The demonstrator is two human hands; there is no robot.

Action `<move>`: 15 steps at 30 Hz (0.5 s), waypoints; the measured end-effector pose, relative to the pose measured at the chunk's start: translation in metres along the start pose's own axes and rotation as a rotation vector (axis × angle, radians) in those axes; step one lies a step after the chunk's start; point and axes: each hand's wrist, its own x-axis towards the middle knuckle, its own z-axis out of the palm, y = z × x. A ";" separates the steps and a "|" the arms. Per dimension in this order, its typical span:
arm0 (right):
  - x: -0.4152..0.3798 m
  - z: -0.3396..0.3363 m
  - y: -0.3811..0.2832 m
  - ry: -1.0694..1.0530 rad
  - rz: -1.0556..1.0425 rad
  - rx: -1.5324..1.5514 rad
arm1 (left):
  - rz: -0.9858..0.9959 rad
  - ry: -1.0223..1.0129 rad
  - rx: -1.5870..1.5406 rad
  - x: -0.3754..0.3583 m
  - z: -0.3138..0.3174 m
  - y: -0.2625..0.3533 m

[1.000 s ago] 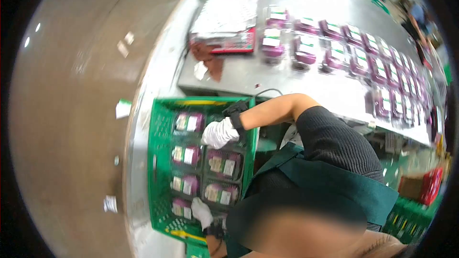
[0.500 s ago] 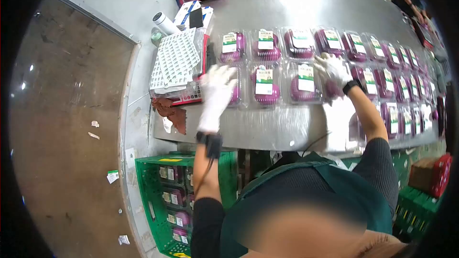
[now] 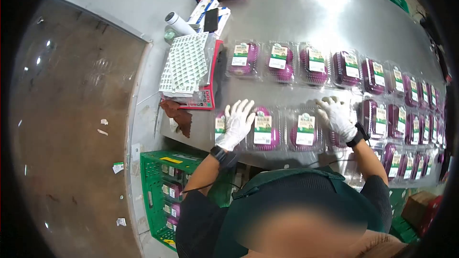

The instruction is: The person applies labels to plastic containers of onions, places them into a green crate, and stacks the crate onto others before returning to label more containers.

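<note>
My left hand (image 3: 238, 123), in a white glove, lies with fingers spread over the leftmost clear pack (image 3: 220, 125) of the near row. My right hand (image 3: 335, 116), gloved too, rests fingers apart on another pack (image 3: 335, 139) of that row, mostly covered by it. Between my hands sit two labelled packs of purple produce, one (image 3: 263, 129) beside my left hand and one (image 3: 304, 130) nearer my right. Beyond a strip of bare metal, a far row starts with a similar pack (image 3: 243, 59) at the left.
Sticker sheets (image 3: 187, 62) lie on a red scale (image 3: 209, 99) at the left, near a white bottle (image 3: 180, 23) and a phone (image 3: 211, 20). A green crate (image 3: 149, 196) with packs stands below the metal table (image 3: 272, 19). Several packs fill the right side.
The near-row packs between my hands now sit closer to the table's front edge, apart from the far row. Both hands have moved toward me with them. The camera view has also shifted.
</note>
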 end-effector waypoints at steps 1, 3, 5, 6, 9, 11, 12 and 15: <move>0.006 0.003 0.017 -0.032 -0.024 0.114 | 0.016 -0.131 -0.017 0.002 -0.008 -0.007; 0.019 0.014 0.044 -0.143 -0.069 0.191 | 0.089 -0.379 -0.212 0.021 -0.021 -0.032; 0.030 0.042 0.066 -0.297 -0.148 0.372 | 0.192 -0.664 -0.209 0.052 -0.033 -0.042; 0.043 0.051 0.068 -0.379 -0.203 0.458 | 0.147 -0.670 -0.253 0.058 -0.030 -0.041; 0.067 0.035 0.064 -0.546 -0.289 0.293 | 0.402 -0.620 -0.198 0.072 -0.013 -0.052; 0.063 0.040 0.073 -0.501 -0.231 0.398 | 0.504 -0.488 -0.182 0.061 -0.009 -0.059; 0.060 0.038 0.072 -0.476 -0.201 0.425 | 0.395 -0.466 -0.154 0.048 -0.027 -0.050; 0.056 -0.008 0.030 -0.436 -0.283 0.224 | 0.220 -0.273 0.132 -0.011 -0.085 -0.005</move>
